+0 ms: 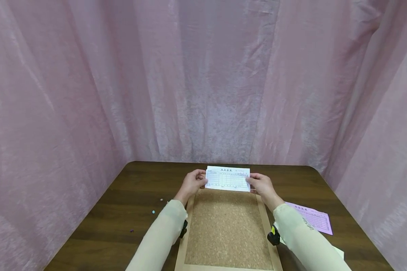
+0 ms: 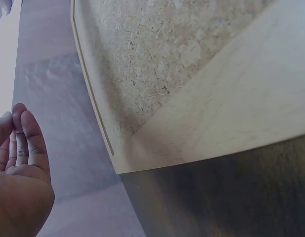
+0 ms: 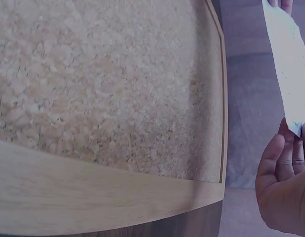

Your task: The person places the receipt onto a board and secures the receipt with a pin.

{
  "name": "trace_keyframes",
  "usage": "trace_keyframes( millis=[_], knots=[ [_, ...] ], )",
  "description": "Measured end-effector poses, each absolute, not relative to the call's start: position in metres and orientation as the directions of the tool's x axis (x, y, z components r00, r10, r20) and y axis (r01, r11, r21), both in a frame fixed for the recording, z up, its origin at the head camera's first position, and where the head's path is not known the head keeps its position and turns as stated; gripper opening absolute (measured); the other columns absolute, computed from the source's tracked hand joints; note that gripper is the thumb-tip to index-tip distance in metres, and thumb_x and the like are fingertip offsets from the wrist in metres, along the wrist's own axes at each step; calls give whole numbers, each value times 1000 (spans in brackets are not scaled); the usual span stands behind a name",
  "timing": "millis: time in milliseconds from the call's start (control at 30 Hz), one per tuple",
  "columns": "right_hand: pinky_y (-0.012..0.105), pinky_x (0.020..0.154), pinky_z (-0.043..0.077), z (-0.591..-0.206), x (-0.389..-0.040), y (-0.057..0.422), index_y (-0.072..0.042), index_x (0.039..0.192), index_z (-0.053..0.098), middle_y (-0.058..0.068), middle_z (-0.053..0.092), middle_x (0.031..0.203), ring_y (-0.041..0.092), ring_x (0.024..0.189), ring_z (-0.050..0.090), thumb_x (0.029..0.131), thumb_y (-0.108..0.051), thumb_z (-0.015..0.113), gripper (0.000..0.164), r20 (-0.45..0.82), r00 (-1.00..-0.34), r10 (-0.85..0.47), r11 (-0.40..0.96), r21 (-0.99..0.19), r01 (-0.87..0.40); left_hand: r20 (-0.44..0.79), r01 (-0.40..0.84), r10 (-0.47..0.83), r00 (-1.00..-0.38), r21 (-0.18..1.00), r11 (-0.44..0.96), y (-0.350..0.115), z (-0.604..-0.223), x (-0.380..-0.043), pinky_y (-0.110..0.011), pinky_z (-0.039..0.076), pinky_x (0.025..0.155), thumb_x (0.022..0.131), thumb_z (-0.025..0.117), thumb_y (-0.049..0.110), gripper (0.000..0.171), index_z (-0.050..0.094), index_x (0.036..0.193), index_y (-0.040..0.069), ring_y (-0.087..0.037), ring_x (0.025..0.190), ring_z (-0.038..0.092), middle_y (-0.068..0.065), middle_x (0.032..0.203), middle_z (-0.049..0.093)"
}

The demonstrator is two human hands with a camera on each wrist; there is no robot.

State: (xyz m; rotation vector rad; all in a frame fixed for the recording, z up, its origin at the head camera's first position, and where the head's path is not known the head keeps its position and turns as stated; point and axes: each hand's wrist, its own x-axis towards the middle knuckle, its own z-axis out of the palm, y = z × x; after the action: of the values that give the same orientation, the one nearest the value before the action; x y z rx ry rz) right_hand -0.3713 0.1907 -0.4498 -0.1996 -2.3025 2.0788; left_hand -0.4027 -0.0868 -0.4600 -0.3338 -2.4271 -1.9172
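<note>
A white printed form slip (image 1: 227, 178) with a ruled table is stretched between both hands over the far end of a wood-framed cork board (image 1: 228, 229). My left hand (image 1: 193, 183) pinches its left end between thumb and fingers. At the opposite end my right hand (image 1: 262, 185) pinches it the same way. The left wrist view has the left hand (image 2: 23, 177) at the slip's edge (image 2: 6, 64), beside the board's frame. In the right wrist view the slip (image 3: 290, 64) runs up from the right hand (image 3: 285, 182), its printed side partly washed out by light.
A pink printed form (image 1: 317, 220) lies right of the board, partly under the right sleeve. A pale sheet (image 1: 340, 252) pokes out below that arm. Small pushpin-like bits, one of them blue (image 1: 153, 212) and one purple (image 1: 131, 230), lie on the dark wooden table (image 1: 105, 226). Pink curtains (image 1: 217, 82) surround it.
</note>
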Motion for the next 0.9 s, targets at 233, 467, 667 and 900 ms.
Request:
trace_keyframes(
  millis=[233,467,667,900],
  knots=[
    [28,62,48,-458,-373,194,8,124,60,4,68,86,13,69,61,95,-6,64,32,-72,-992,108,151,-985,88,117,149,157,-981,967,209,-87,-465,-401,-51,55,79,91,65,-6,31,60,121,-5,-32,78,63,-7,86,61],
    [25,53,41,-465,-377,190,11,119,62,3,68,77,12,61,56,91,4,63,29,-69,-992,106,121,-989,82,87,129,180,-980,964,234,-87,-470,-399,-54,52,82,93,64,-3,34,59,127,-2,-27,77,63,-9,90,61],
    [27,55,41,-473,-377,190,11,113,62,4,65,78,14,62,54,91,2,63,24,-67,-992,110,155,-984,83,87,132,169,-982,952,276,-87,-475,-398,-53,53,78,93,64,-4,35,59,128,-1,-38,83,62,-10,89,60],
    [27,53,40,-483,-379,189,8,112,63,2,60,75,10,55,46,92,1,64,22,-84,-988,128,194,-975,108,74,125,162,-984,933,336,-85,-481,-397,-47,55,74,91,64,-6,33,60,124,-3,-26,76,62,-10,86,59]
  ],
)
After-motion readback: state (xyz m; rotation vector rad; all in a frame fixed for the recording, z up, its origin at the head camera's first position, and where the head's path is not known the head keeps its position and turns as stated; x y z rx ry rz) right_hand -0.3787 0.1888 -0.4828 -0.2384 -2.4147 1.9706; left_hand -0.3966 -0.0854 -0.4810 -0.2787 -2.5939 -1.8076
